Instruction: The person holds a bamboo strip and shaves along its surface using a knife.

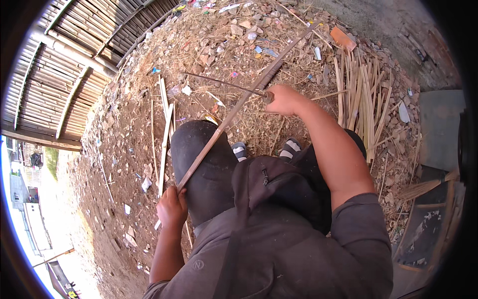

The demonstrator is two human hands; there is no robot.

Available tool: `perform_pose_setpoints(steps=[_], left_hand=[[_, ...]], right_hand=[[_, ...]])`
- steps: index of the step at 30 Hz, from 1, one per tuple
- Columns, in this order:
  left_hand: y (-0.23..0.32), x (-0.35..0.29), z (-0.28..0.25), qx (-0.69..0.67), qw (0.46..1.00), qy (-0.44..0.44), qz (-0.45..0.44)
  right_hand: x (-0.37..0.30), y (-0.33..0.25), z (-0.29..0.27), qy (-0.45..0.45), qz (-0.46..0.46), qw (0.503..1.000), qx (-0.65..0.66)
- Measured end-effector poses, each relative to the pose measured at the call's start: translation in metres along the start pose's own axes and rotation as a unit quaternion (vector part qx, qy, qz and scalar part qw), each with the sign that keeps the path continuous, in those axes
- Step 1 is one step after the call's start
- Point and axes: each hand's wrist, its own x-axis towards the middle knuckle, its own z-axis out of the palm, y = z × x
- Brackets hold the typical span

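My left hand [172,207] grips the near end of a long thin bamboo strip [249,94] beside my left knee [201,149]. The strip runs up and to the right, far out over the littered ground. My right hand [284,99] is closed around the handle of a long thin curved blade [219,82], which meets the strip about halfway along. The blade points left from the hand. I am seated, with dark trousers and a dark bag [279,187] on my lap. My sandalled feet [266,149] show between my knees.
A bundle of split bamboo strips [361,99] lies on the ground to the right. Loose pale strips [164,134] lie to the left of my knee. Dry straw, stones and scraps cover the dirt. A bamboo-slat wall [64,65] stands at upper left.
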Motion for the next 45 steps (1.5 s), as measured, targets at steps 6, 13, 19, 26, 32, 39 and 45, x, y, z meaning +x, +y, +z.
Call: perform_pose_setpoints(steps=[6,13,19,26,32,39,45], left_hand=[[-0.002,-0.001,-0.004,0.039,0.996,-0.072,-0.033],[0.006,0.006,-0.002,0.015,0.999,-0.038,-0.022],[0.007,0.003,-0.014,0.044,0.995,-0.075,-0.041],[0.004,0.006,0.004,-0.003,1.000,-0.020,-0.016],[0.005,0.004,-0.008,0.039,0.996,-0.072,-0.033],[-0.004,0.006,0.004,0.035,0.998,-0.047,-0.026],[-0.001,0.010,-0.007,0.044,0.995,-0.081,-0.024]], right_hand=[[-0.011,-0.020,0.007,0.032,-0.036,0.999,-0.012],[-0.001,0.014,-0.006,0.116,0.035,0.992,0.034],[-0.018,-0.030,0.000,0.047,0.015,0.998,-0.044],[0.003,0.046,-0.012,0.184,0.076,0.977,0.077],[-0.020,-0.012,-0.005,0.091,0.044,0.995,0.005],[0.004,0.049,-0.009,0.136,0.047,0.986,0.084],[-0.013,0.000,-0.006,0.069,0.004,0.997,0.014]])
